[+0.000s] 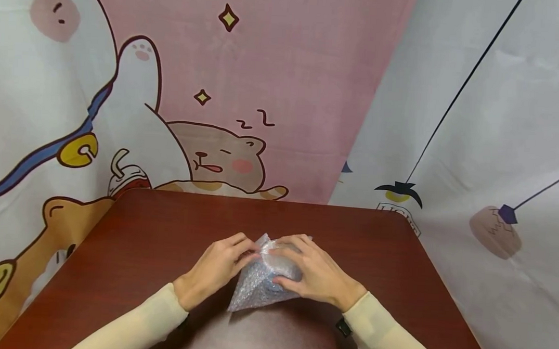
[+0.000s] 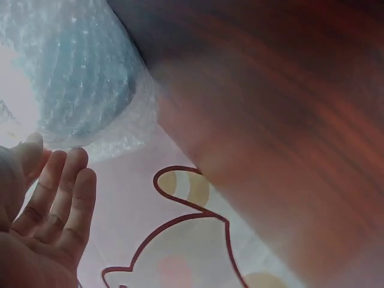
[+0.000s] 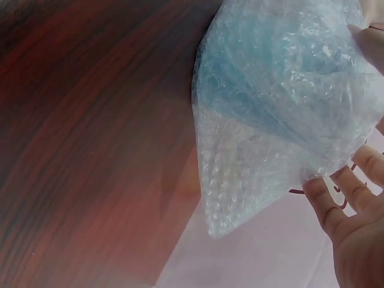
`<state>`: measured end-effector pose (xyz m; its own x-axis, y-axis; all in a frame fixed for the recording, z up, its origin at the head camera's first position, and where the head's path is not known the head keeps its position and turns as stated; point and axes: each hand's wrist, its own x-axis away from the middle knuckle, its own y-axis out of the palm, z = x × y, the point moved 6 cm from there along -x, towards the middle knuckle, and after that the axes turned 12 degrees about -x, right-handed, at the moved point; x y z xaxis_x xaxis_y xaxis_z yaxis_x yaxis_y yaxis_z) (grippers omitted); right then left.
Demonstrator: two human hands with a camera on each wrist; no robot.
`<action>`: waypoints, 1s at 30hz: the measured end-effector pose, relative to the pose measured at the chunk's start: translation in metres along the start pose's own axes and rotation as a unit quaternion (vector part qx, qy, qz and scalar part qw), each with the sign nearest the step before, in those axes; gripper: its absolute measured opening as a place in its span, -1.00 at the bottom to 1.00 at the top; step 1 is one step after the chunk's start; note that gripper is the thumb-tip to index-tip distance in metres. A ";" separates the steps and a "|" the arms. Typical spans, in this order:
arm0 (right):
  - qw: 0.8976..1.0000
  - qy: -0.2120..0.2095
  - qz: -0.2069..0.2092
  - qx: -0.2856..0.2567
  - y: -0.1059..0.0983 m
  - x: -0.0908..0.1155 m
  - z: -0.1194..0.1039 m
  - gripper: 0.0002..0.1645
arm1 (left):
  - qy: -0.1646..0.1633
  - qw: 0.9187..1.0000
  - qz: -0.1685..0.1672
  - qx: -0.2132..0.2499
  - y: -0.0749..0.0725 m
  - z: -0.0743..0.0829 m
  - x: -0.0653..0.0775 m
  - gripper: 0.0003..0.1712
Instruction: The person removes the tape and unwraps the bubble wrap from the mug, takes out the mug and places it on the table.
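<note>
A bundle of clear bubble wrap (image 1: 254, 289) stands over the table between both hands, with something pale blue and rounded showing through it. What the blue thing is cannot be told through the wrap. My left hand (image 1: 219, 265) pinches the wrap's upper edge between thumb and forefinger; in the left wrist view its other fingers (image 2: 77, 207) stay loosely bent beside the bubble wrap (image 2: 84, 66). From the right, my right hand (image 1: 324, 275) holds the bundle, thumb in front and fingers spread over the top. A flat corner of bubble wrap (image 3: 228, 180) sticks out in the right wrist view.
The dark red-brown wooden table (image 1: 174, 217) has rounded far corners. Behind it hangs a cloth backdrop (image 1: 302, 92) printed with cartoon animals, which also runs down both sides. A small dark device (image 1: 343, 327) is strapped under the right wrist.
</note>
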<state>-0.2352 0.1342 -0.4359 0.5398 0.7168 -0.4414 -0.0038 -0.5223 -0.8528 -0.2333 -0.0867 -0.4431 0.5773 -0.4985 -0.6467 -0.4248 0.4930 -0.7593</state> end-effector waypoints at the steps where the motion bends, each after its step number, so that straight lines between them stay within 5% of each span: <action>1: 1.000 0.001 -0.001 0.001 0.000 0.000 0.000 -0.28 | 0.015 1.000 0.010 -0.018 -0.002 0.002 0.000 -0.80; 4: 1.000 0.005 -0.002 0.002 0.002 0.000 -0.001 -0.27 | 0.044 0.996 0.033 -0.067 -0.006 0.008 0.001 -0.78; 9: 1.000 0.009 -0.001 0.004 0.001 -0.002 -0.002 -0.26 | 0.049 0.992 0.030 -0.116 -0.009 0.013 0.002 -0.74; 30: 1.000 0.027 -0.009 -0.011 -0.001 -0.006 0.000 -0.30 | 0.020 0.987 -0.014 -0.156 -0.002 0.012 0.003 -0.64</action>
<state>-0.2386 0.1301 -0.4322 0.5845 0.7002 -0.4100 0.0251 -0.5206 -0.8534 -0.2229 -0.0808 -0.4429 0.5662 -0.5400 -0.6227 -0.6072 0.2376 -0.7582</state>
